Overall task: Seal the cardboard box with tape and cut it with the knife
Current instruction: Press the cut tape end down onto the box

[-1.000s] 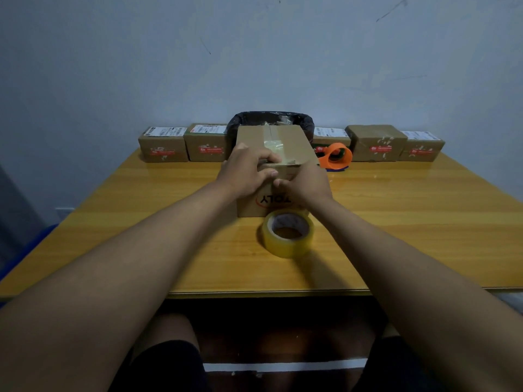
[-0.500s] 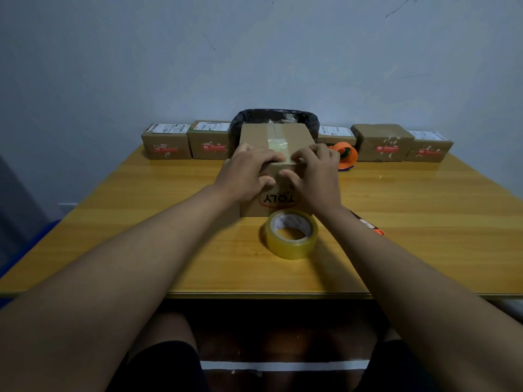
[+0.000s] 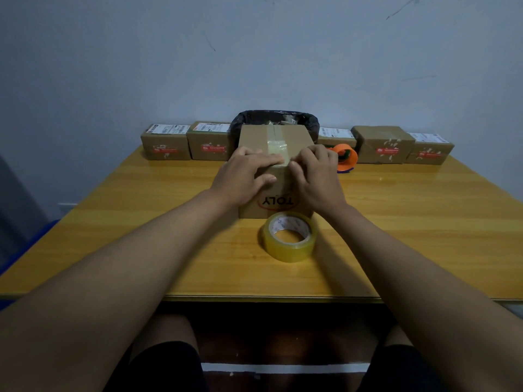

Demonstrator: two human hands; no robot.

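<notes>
A cardboard box (image 3: 254,140) with a red oval logo on its near side stands mid-table, a strip of clear tape (image 3: 276,144) running along its top seam. My left hand (image 3: 245,176) lies flat over the box's near top edge on the left, fingers pressing the tape end. My right hand (image 3: 317,174) rests on the near top edge at the right, fingertips touching the tape. A roll of clear tape (image 3: 290,236) lies flat on the table just in front of the box. The knife is hidden from view.
A row of small labelled cardboard boxes (image 3: 165,144) lines the back of the wooden table (image 3: 410,222) against the wall. A black-lined bin (image 3: 276,117) stands behind the box. An orange tape dispenser (image 3: 345,158) sits to the right of the box.
My right hand has moved up from the box's front face to its near top edge, beside my left hand. The view has shifted slightly, and the knife glimpsed under my right forearm is now covered.
</notes>
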